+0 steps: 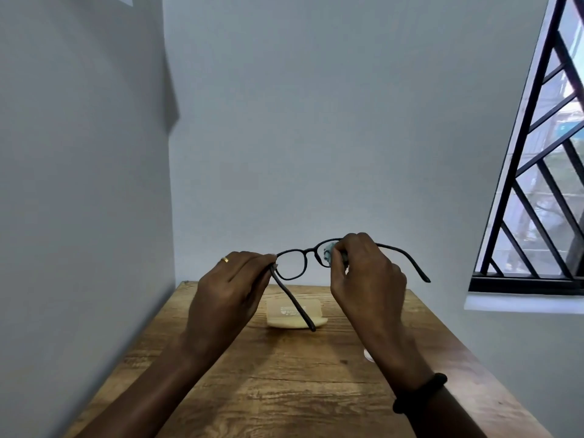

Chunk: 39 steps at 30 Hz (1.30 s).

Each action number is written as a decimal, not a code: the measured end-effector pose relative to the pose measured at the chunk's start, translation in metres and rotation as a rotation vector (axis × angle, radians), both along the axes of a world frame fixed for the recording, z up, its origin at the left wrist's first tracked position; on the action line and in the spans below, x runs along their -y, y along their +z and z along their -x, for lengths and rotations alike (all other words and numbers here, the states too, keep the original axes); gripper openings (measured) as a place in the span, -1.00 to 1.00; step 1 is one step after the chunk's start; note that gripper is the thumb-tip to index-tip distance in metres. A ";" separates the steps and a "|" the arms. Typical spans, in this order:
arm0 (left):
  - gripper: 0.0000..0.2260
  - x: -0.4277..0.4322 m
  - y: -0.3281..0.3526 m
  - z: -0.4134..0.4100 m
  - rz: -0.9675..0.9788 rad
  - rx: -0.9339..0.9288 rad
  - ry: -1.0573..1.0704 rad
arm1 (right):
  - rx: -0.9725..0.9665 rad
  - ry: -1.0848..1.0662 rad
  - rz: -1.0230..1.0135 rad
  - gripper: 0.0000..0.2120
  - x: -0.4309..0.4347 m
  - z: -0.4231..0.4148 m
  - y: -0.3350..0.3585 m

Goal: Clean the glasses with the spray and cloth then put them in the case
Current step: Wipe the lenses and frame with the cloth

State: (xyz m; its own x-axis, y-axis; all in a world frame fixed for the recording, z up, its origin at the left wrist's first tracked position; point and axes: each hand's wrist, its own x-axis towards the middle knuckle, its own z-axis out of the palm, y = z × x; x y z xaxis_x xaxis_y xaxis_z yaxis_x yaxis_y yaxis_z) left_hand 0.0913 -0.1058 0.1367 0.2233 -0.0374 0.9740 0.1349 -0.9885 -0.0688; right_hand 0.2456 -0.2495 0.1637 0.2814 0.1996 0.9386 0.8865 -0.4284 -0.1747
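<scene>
Over on the left, the left hand (230, 286) has a thumb-and-fingertip grip pinching the dark-framed glasses (311, 251) right at the hinge corner. That's a thin hold: the near temple arm (294, 303) hangs free, angled down toward the tabletop (284, 390), so any twist from the other side could lever the frame out of that pinch. The glasses themselves are up in the air above the wooden surface, temples unfolded, lenses facing the far wall. Below them, toward the far end, lies the pale yellow case (281, 324). Whether it's open I can't tell from here, and if it needs opening, doing that one-handed with the glasses in the other hand would invite a drop. Moving right, the right hand (366, 270) has its grip pressed together on a small bluish cloth (328, 251), pinching it onto the right-side lens. The danger here, I'd judge, is pressure: squeeze too hard and the bridge could flex or the lens shift. If the cloth slides off, bare fingertips would smear the glass. The far temple (407, 257) juts out free to the right. I can't pick out the spray, only a pale sliver behind the right forearm, too hidden to name.
</scene>
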 end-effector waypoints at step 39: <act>-0.83 0.010 0.000 -0.004 0.024 -0.053 -0.053 | -0.517 0.915 -0.238 -0.90 -0.009 0.053 -0.017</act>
